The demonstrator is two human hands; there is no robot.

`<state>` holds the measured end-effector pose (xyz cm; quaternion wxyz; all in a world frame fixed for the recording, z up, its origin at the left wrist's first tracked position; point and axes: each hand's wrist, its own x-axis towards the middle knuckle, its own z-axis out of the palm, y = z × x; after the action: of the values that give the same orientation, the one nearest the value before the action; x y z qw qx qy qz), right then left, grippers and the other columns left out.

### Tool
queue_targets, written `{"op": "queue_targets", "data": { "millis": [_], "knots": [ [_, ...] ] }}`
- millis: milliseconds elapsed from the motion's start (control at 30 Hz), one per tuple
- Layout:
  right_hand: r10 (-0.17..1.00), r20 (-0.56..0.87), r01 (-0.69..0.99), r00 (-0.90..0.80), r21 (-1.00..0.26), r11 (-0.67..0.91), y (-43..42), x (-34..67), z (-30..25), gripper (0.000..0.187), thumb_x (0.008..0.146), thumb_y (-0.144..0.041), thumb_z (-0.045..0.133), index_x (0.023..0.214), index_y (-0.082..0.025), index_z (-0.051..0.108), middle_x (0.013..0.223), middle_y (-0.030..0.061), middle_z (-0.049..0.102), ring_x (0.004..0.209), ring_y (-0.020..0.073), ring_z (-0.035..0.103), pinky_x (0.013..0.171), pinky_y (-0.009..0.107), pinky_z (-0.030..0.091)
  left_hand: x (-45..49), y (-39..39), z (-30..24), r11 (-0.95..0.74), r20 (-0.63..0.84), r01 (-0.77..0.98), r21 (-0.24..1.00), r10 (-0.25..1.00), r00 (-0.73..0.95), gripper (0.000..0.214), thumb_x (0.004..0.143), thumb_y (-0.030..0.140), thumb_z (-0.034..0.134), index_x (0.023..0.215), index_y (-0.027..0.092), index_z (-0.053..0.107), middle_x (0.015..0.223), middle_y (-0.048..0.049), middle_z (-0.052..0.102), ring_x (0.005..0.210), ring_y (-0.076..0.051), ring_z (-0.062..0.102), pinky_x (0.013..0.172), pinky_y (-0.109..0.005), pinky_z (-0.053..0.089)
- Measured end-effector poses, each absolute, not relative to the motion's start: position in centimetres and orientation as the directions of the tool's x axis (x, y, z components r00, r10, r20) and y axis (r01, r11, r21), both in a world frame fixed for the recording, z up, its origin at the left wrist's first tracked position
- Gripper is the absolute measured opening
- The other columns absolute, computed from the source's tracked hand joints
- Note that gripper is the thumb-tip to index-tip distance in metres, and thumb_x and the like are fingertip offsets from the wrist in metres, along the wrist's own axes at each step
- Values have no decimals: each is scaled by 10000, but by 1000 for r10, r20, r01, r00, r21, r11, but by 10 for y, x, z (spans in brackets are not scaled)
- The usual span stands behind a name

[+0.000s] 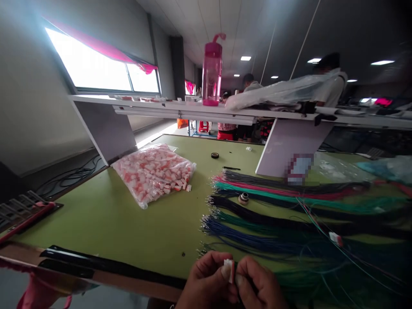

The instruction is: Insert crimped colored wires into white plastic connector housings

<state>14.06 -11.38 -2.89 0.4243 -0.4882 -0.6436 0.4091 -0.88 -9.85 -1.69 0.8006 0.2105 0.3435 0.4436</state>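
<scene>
At the table's front edge, my left hand (210,279) pinches a small white and red connector housing (229,269) between thumb and fingers. My right hand (257,283) is beside it, its thumb and forefinger pressed together close to the housing; whatever sits between those fingertips is hidden. Just beyond the hands, bundles of cut wires lie side by side with metal-tipped ends to the left: blue wires (244,231), black wires (257,210), green wires (254,189) and grey wires (257,176). Another connector housing (335,238) with wires attached rests on the bundles.
An open plastic bag of connector housings (154,171) lies at left on the green table (112,227). Tape rolls (215,155) and a dark thin tool (231,168) sit mid-table. A pink bottle (212,73) stands on the white shelf (193,107). People are beyond it.
</scene>
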Motion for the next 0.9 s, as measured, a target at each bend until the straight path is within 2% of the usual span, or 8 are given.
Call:
{"op": "queue_targets", "data": {
  "millis": [133,267,367,467,567,633,800,900],
  "knots": [
    [949,148,270,-279,-936,226,-112,149,-20,221,914,-319,500,727,-200,488,643,12,612,571,128,537,535,212,409,-7,-101,-14,527,-375,-566,634,850,371,247,696,261,822,871,137,700,604,-32,658,503,-115,597,523,-233,491],
    [950,140,228,-277,-951,207,-114,150,-10,236,932,-319,478,728,-200,476,621,-4,604,543,117,535,509,203,397,-6,-103,-15,548,-414,-630,550,835,363,243,705,225,811,905,151,694,615,-21,647,525,-113,598,528,-225,507],
    [958,99,310,-269,-933,184,-108,154,-3,247,938,-331,474,741,-194,529,649,-1,616,587,128,553,538,215,408,-8,-101,-12,549,-439,-643,534,830,344,247,712,196,804,924,152,685,670,-24,653,563,-109,602,545,-220,522],
    [981,75,464,-181,-873,153,-93,170,2,200,932,-366,500,902,-200,608,805,21,668,729,166,607,593,236,432,-14,-98,-9,548,-453,-621,560,831,324,256,745,189,779,978,147,681,712,-21,640,601,-102,600,578,-221,541],
    [982,175,667,-74,-723,180,-74,187,7,157,921,-347,532,955,-222,620,874,18,672,770,176,619,661,264,437,-18,-96,-8,554,-452,-595,582,829,330,250,795,205,735,1029,145,672,724,-20,623,620,-99,597,602,-224,548],
    [969,215,786,-122,-575,226,-61,192,10,104,915,-282,541,915,-227,629,863,12,665,748,169,615,687,274,425,-19,-96,-9,560,-455,-592,580,825,334,243,806,206,724,1034,141,669,741,-19,615,626,-96,595,603,-221,548],
    [939,135,919,-316,-202,338,-42,179,12,87,900,-214,587,906,-238,671,860,25,670,819,182,631,693,273,374,-18,-94,-10,569,-465,-595,567,818,339,264,805,191,721,1057,137,661,786,-24,613,645,-98,600,610,-222,552],
    [933,98,931,-347,-81,355,-35,169,8,92,890,-184,600,845,-210,675,830,50,668,813,199,622,656,283,322,-18,-94,-9,573,-466,-592,567,816,343,259,815,196,710,1062,137,655,780,-22,609,644,-98,600,609,-219,548]
  ]
}}
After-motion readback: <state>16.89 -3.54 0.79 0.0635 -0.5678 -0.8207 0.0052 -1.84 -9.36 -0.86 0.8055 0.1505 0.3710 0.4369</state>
